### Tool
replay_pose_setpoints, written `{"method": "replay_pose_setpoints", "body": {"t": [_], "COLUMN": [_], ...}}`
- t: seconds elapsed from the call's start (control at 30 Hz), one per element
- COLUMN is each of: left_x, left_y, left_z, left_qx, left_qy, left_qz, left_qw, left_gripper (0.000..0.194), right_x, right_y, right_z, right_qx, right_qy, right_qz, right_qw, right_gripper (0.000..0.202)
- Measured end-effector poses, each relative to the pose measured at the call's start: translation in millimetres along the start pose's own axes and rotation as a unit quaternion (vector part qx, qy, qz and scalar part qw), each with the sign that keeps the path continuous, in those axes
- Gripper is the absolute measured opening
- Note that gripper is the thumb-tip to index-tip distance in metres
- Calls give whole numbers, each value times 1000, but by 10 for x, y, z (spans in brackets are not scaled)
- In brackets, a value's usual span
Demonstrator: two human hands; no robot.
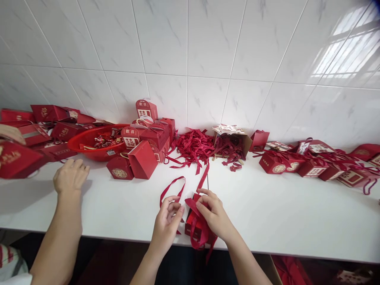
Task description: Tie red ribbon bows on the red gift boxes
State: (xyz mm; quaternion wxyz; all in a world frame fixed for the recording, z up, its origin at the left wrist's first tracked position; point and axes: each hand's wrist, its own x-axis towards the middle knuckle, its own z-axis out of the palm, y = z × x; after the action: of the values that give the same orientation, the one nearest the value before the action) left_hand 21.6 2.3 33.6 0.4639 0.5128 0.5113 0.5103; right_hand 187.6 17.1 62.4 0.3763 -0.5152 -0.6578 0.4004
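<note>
A small red gift box [189, 228] sits at the front edge of the white table, with a loose dark-red ribbon [194, 231] draped over it. My right hand [216, 215] is at the top of the box, its thumb and fingers pinching the ribbon. My left hand [168, 221] is just left of the box, fingers loosely curled and apart from the thumb, with nothing visible between them. Behind it, another strip of red ribbon [162, 193] curves over the tabletop; whether it touches the fingers I cannot tell. My right hand partly covers the box.
A ribbon heap [194, 145] lies near the wall beside an open carton of red tags [233, 146]. Stacked gift boxes [154, 136] and a red basin [89, 152] stand left; ribboned boxes [311, 168] line the right. A co-worker's hand [71, 174] rests at left.
</note>
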Motion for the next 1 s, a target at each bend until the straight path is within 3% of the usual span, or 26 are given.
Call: {"method": "replay_pose_setpoints", "body": {"t": [0.23,0.37,0.47,0.53,0.6,0.63,0.7,0.73,0.77,0.83,0.9,0.93,1.0], "left_x": [-28,106,223,287,330,343,355,357,356,342,307,281,220], "left_y": [76,87,30,-47,-135,-175,-232,-244,-246,-223,-181,-160,-129], "left_z": [37,57,-12,-165,-388,-503,-679,-718,-716,-593,-358,-226,8], "left_qx": [-8,9,60,142,296,390,504,522,509,412,261,192,116], "left_qy": [6,-47,-64,-22,66,116,196,222,233,195,80,16,-71], "left_qz": [-17,-36,-2,18,25,14,-22,-25,-11,48,78,68,39], "left_qw": [1000,998,996,990,953,913,841,823,828,889,959,979,990], "left_gripper": [39,36,31,29,25,22,15,14,15,18,21,22,23], "right_x": [8,22,4,-46,-130,-179,-274,-314,-346,-380,-378,-368,-336], "right_y": [-41,-43,28,127,249,309,401,429,444,451,452,461,502], "right_z": [18,51,20,-68,-204,-278,-404,-445,-466,-445,-359,-305,-208], "right_qx": [-46,-57,-29,-2,15,20,33,39,42,44,44,47,62], "right_qy": [-4,-1,47,115,178,193,189,171,146,85,45,40,46], "right_qz": [-1,-22,-50,-61,-51,-37,-1,17,33,48,47,46,54], "right_qw": [999,998,997,991,983,980,981,984,988,994,997,997,996], "right_gripper": [22,22,20,24,28,30,33,34,36,36,36,35,38]}}
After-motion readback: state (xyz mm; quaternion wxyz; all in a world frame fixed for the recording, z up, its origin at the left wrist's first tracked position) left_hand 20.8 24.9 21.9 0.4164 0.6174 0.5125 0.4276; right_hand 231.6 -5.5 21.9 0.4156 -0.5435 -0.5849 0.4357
